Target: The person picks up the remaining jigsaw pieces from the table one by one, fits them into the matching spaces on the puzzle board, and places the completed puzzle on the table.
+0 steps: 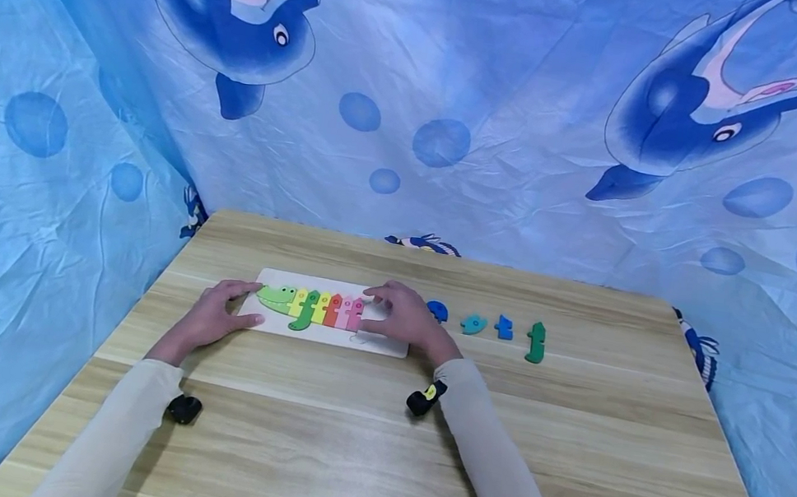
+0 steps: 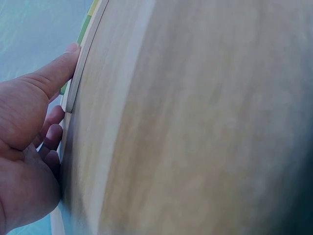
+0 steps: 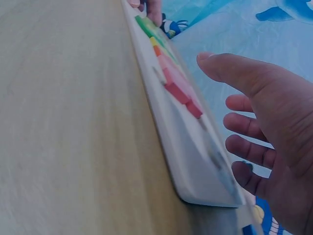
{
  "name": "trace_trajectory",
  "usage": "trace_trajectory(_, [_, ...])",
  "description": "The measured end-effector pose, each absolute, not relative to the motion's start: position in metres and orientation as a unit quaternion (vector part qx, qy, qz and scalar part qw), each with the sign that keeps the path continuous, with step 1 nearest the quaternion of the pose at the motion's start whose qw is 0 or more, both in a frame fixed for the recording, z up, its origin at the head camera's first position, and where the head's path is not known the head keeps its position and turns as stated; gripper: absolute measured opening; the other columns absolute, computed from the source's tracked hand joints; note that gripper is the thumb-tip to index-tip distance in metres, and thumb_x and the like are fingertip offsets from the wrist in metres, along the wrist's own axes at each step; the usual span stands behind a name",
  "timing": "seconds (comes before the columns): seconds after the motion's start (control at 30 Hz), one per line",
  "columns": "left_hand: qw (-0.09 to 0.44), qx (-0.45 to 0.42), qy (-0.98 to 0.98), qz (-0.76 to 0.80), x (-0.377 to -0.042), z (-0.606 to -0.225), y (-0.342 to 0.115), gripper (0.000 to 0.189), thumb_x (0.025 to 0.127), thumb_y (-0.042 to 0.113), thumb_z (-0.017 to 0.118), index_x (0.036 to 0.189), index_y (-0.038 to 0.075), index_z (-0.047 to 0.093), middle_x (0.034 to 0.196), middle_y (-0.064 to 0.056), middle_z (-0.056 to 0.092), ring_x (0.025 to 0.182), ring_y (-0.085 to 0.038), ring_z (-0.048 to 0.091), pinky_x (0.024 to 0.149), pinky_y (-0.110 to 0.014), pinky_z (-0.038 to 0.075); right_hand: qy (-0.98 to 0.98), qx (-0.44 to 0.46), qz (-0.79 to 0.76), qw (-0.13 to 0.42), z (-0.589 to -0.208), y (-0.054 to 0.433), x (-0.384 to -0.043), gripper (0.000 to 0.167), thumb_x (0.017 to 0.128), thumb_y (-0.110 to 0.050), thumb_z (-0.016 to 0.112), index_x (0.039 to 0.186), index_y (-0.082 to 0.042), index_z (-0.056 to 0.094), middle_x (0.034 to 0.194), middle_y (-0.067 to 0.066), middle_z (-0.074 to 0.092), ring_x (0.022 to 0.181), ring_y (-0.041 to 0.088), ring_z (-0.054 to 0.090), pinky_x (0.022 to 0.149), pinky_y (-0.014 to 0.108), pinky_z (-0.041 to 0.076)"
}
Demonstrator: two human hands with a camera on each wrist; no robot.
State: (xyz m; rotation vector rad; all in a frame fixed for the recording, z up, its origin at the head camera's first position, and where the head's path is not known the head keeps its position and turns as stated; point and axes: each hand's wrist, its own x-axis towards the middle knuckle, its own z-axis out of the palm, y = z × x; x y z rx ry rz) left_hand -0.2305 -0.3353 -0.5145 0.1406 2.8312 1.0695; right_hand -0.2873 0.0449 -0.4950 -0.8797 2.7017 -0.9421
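Observation:
A white wooden puzzle board (image 1: 313, 337) lies on the table, bearing a crocodile of coloured pieces: a green head (image 1: 276, 298), yellow, green, red and pink body pieces (image 1: 344, 313). At the board's left end, my left hand (image 1: 209, 315) holds it, with the thumb on the near side and fingers toward the far side. In the left wrist view the thumb touches the board's edge (image 2: 78, 85). My right hand (image 1: 401, 315) hovers over the right end beside the last pink piece (image 3: 194, 108), thumb and fingers apart, nothing visible between them.
Right of the board lie loose pieces: a dark blue one (image 1: 438, 311) partly behind my right wrist, a teal one (image 1: 474, 324), a blue one (image 1: 504, 327) and a green one (image 1: 536, 342). A blue dolphin-printed curtain (image 1: 435, 195) surrounds the wooden table (image 1: 315, 437).

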Motion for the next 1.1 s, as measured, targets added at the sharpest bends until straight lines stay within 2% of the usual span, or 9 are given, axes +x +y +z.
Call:
trace_trajectory(0.43, [0.058, 0.045, 0.935, 0.348, -0.232, -0.514, -0.335, 0.075, 0.093, 0.039, 0.077, 0.154, 0.010, 0.045, 0.157, -0.030, 0.032, 0.140, -0.053, 0.027, 0.111, -0.070, 0.025, 0.877, -0.320, -0.355, 0.051, -0.471, 0.077, -0.281, 0.057, 0.089, -0.037, 0.081, 0.139, -0.015, 0.065, 0.122, 0.010, 0.065, 0.109, 0.026, 0.062, 0.085, 0.042, 0.053])
trace_trajectory(0.63, [0.060, 0.042, 0.935, 0.348, -0.233, -0.513, -0.336, 0.076, 0.093, 0.039, 0.076, 0.155, 0.010, 0.044, 0.158, -0.030, 0.031, 0.141, -0.054, 0.026, 0.111, -0.071, 0.024, 0.869, -0.316, -0.379, 0.038, -0.464, 0.102, -0.279, 0.056, 0.089, -0.038, 0.080, 0.137, -0.014, 0.066, 0.128, 0.013, 0.065, 0.112, 0.033, 0.063, 0.088, 0.051, 0.053])
trace_trajectory(0.77, [0.059, 0.043, 0.934, 0.350, -0.233, -0.514, -0.336, 0.076, 0.093, 0.039, 0.076, 0.155, 0.010, 0.044, 0.158, -0.030, 0.031, 0.141, -0.054, 0.025, 0.111, -0.071, 0.024, 0.875, -0.300, -0.380, 0.028, -0.465, 0.119, -0.280, 0.054, 0.089, -0.039, 0.080, 0.136, -0.015, 0.067, 0.130, 0.007, 0.064, 0.113, 0.034, 0.063, 0.089, 0.052, 0.054])
trace_trajectory(0.93, [0.056, 0.047, 0.933, 0.351, -0.232, -0.514, -0.337, 0.075, 0.093, 0.038, 0.077, 0.155, 0.009, 0.044, 0.157, -0.031, 0.031, 0.141, -0.054, 0.026, 0.111, -0.070, 0.024, 0.871, -0.292, -0.395, 0.010, -0.465, 0.142, -0.280, 0.048, 0.089, -0.033, 0.082, 0.132, -0.017, 0.069, 0.128, 0.010, 0.064, 0.108, 0.035, 0.061, 0.085, 0.050, 0.054])
trace_trajectory(1.1, [0.057, 0.048, 0.934, 0.350, -0.232, -0.514, -0.336, 0.075, 0.093, 0.038, 0.077, 0.155, 0.009, 0.044, 0.157, -0.030, 0.032, 0.141, -0.054, 0.026, 0.111, -0.070, 0.024, 0.875, -0.280, -0.395, -0.003, -0.465, 0.167, -0.280, 0.050, 0.088, -0.037, 0.082, 0.132, -0.018, 0.069, 0.128, 0.006, 0.063, 0.106, 0.032, 0.061, 0.082, 0.045, 0.054])
